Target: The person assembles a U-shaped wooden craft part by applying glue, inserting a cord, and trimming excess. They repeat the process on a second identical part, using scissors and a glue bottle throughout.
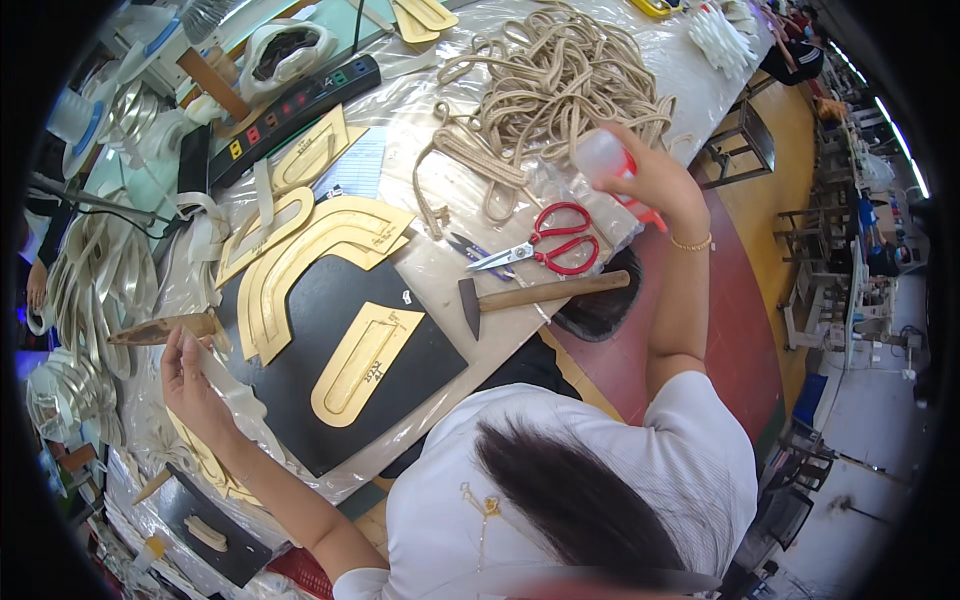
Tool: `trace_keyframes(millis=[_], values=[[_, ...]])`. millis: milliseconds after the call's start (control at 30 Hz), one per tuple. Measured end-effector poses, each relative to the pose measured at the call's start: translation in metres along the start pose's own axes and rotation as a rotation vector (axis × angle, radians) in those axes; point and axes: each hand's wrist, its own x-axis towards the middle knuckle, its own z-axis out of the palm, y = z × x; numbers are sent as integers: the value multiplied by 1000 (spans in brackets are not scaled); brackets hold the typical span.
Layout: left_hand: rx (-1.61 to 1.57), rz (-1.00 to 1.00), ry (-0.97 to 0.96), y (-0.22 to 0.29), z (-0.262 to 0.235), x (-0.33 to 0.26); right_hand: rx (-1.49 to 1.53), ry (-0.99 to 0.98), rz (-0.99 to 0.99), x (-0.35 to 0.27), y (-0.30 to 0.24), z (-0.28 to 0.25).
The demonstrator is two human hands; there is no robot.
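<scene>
While right hand (655, 180) gripped translucent bottle (600, 157), fingers wrapped; left hand (190, 385) pinched pale strip (235, 390), lengthwise toward body.

Just one view here, a wide fisheye worn on the person's head, left side of the pair, looking steeply down from above and slightly behind, so their own dark hair and white shirt fill the bottom middle. It sits close: both arms reach up into frame from the lower edge. The plastic-covered worktable (640, 60) runs diagonally and its straight edges bow toward the dark round rim. Facing is forward and down over the bench, with the workshop floor off to the right.
</scene>
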Motion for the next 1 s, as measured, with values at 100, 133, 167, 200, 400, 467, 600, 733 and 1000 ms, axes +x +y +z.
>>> trace_keyframes(millis=[100,133,167,200,400,467,600,733,1000], values=[[-137,-165,24,1,10,-14,30,-41,-16,4,30,33],[-169,-193,-12,0,19,-22,47,-65,1,5,33,44],[-258,-191,-122,-1,29,-31,28,10,-60,5,33,55],[-295,-227,-131,-1,39,-41,-21,158,-132,6,30,60],[-434,-334,-311,24,97,-84,272,549,-416,22,-68,70],[-406,-342,-257,29,115,-95,552,298,-554,10,-115,77],[-446,-252,-216,38,130,-109,855,15,-795,-37,-194,90],[-386,-169,-145,47,127,-113,965,19,-934,-63,-238,94],[5,200,-19,49,133,-127,961,145,-917,-67,-257,103]])
